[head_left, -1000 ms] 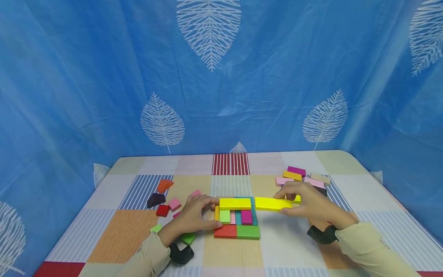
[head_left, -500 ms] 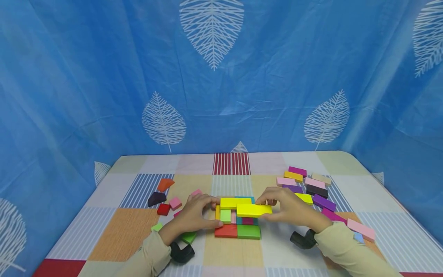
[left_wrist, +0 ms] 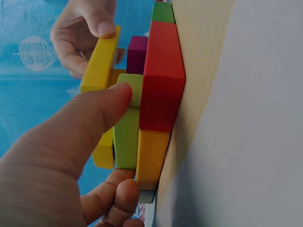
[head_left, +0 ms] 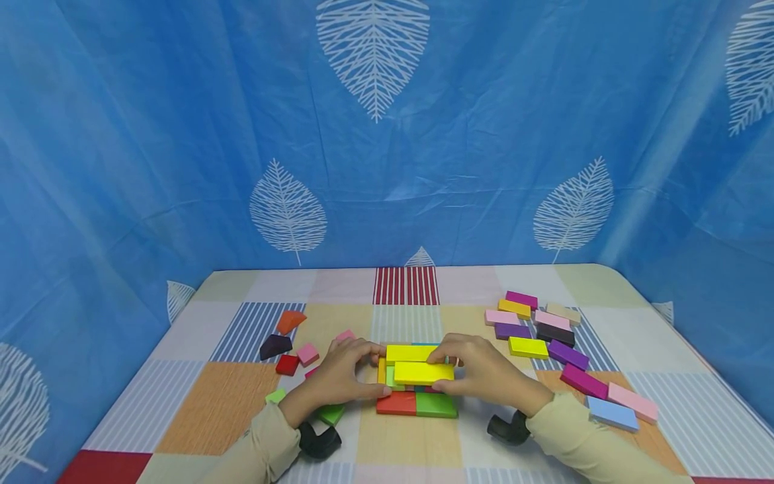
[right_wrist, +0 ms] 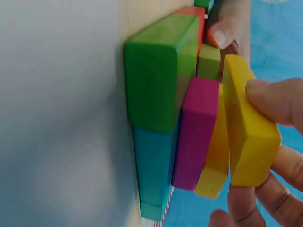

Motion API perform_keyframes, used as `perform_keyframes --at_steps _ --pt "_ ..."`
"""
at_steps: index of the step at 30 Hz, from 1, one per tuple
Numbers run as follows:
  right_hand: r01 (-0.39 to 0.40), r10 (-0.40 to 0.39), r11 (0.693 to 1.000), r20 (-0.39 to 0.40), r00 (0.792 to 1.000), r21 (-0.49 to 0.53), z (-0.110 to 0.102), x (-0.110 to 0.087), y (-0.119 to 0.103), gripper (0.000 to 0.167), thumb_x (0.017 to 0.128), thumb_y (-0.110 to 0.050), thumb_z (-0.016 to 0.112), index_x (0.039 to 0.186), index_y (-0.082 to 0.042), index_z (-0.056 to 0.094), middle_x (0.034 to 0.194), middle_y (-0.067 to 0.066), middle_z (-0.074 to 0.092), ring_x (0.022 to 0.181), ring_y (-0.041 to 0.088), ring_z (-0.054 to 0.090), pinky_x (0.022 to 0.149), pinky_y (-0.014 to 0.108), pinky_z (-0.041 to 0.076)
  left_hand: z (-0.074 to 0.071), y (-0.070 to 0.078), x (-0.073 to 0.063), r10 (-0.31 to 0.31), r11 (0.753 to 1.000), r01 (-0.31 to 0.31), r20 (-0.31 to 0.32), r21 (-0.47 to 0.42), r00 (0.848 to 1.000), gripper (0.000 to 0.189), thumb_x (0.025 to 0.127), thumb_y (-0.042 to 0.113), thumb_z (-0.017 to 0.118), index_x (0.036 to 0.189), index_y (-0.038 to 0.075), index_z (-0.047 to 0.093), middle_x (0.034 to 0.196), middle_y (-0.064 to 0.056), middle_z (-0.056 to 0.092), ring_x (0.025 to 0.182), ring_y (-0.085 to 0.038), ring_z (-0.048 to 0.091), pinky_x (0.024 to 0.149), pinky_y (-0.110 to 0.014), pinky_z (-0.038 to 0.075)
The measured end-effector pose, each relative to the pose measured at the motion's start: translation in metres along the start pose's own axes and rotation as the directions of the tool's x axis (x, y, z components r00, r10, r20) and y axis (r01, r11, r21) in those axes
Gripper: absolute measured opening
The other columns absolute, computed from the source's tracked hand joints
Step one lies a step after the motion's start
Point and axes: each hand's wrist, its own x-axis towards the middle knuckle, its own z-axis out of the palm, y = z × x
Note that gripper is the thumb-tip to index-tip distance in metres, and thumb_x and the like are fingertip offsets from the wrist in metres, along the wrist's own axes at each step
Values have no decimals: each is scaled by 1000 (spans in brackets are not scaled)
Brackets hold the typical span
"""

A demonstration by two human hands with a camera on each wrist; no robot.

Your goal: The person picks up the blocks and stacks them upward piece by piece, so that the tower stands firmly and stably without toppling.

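In the head view my right hand [head_left: 484, 370] pinches a yellow block [head_left: 424, 373] between thumb and fingers, just over a low stack of coloured blocks. In the right wrist view the held block is tilted slightly, with a narrow gap to the stack. My left hand [head_left: 335, 380] spans the stack's left side; its thumb and fingers pinch opposite ends of a light green block [left_wrist: 127, 130]. Another yellow block [head_left: 402, 353] lies along the top at the back. Red [head_left: 396, 403] and green [head_left: 437, 405] blocks form the front, with magenta [right_wrist: 196, 132] and teal [right_wrist: 154, 165] blocks at the right.
Several loose blocks lie to the right, among them a yellow block [head_left: 529, 347], a black block [head_left: 555, 334] and a light blue block [head_left: 612, 413]. On the left are an orange piece [head_left: 290, 321], a black piece [head_left: 275, 346] and a red block [head_left: 287, 365].
My right hand has carried the yellow block leftward from beside the stack to over its middle, in front of the rear yellow block. My left hand has stayed at the stack's left side.
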Motion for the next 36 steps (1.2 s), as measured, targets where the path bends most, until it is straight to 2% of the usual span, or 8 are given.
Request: perform_keyframes --at_steps 5,9,15,20,23,27,32,36 --pt "32 -33 997 -14 999 -65 7 4 -3 28 88 -21 93 112 -10 82 101 -7 71 85 4 57 75 25 55 -1 0 0 1 1000 -1 0 9 1000 67 83 43 91 136 7 71 103 8 61 110 -22 53 109 -60 31" --pt "42 -44 993 -15 999 -109 10 5 -5 28 87 -21 93 112 -10 83 100 -7 71 84 6 58 76 26 55 -1 0 0 3 1000 -3 0 18 1000 67 83 44 91 136 8 71 103 8 61 109 -22 53 105 -57 33" --pt "70 -73 978 -10 997 -196 12 5 -8 29 88 -22 92 113 -10 83 102 -4 71 89 6 60 83 30 60 0 0 0 -2 1000 2 2 15 1000 67 83 44 91 136 8 71 103 9 61 112 -23 53 105 -58 32" --pt "86 -93 969 -17 996 -230 12 4 -9 31 89 -24 92 114 -10 84 102 -4 71 87 7 60 79 29 58 1 -1 0 1 1000 -1 0 22 1000 67 83 45 91 135 8 72 104 8 61 115 -26 54 102 -56 33" --pt "57 -62 982 -22 998 -179 9 3 -7 39 88 -31 93 120 -11 81 103 -6 69 87 9 60 78 28 57 1 -1 0 -3 1000 3 2 18 1000 69 83 45 92 137 8 71 106 8 62 115 -25 54 102 -56 33" --pt "-14 14 999 -2 1000 -29 2 1 1 58 86 -35 94 133 -9 74 107 -6 64 86 13 58 74 28 55 0 -1 0 -2 1000 2 7 6 1000 74 82 47 92 144 11 68 108 8 61 111 -21 53 101 -54 33" --pt "-89 84 992 59 995 88 -4 -1 16 76 85 -34 94 147 -4 63 112 2 59 82 19 53 68 26 47 0 -3 0 32 999 -32 -7 -18 999 75 85 46 90 149 16 65 103 8 60 102 -16 51 94 -51 31" --pt "-125 116 984 77 990 124 -4 -1 25 75 84 -33 94 146 -2 64 112 5 60 82 16 54 68 25 48 1 -4 0 40 999 -40 -18 -33 999 72 88 45 88 150 19 65 103 9 61 99 -15 51 92 -49 31"
